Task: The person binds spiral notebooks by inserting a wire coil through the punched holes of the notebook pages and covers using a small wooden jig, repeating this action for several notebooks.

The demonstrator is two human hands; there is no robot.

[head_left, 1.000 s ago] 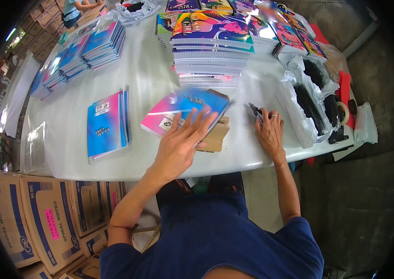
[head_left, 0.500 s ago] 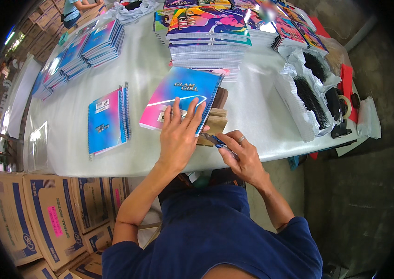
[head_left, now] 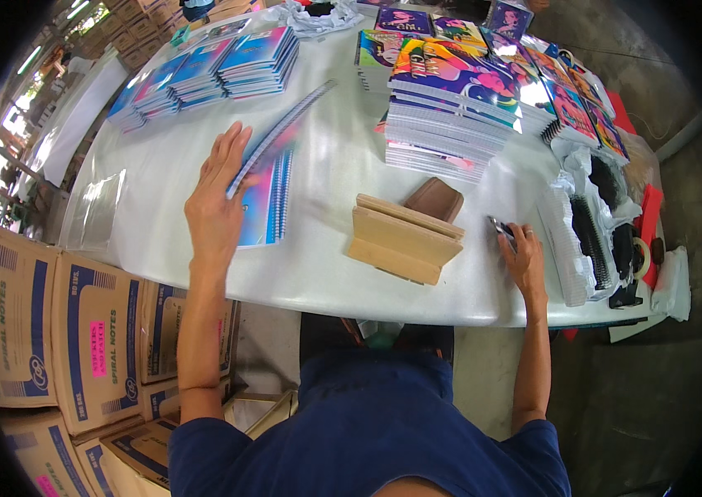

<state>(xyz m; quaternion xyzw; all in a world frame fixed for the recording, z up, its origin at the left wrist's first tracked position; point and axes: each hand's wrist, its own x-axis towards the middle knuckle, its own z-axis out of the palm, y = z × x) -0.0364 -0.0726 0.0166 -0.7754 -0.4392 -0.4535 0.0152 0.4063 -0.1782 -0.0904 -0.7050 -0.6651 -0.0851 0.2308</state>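
the left hand (head_left: 217, 199) holds a spiral notebook (head_left: 280, 137) tilted on edge above the small pile of notebooks (head_left: 266, 199) on the white table (head_left: 326, 178), while the right hand (head_left: 522, 253) pinches small pliers (head_left: 502, 229) beside the wooden block (head_left: 401, 238).

Notebook (head_left: 272, 178) left of wooden block (head_left: 401, 238), stack (head_left: 450, 116) behind

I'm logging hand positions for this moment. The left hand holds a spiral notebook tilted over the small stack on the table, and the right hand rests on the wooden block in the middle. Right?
Not quite. In the head view the right hand rests on the white table with a small tool, apart from the wooden block. The left hand does hold the spiral notebook tilted over the small stack.
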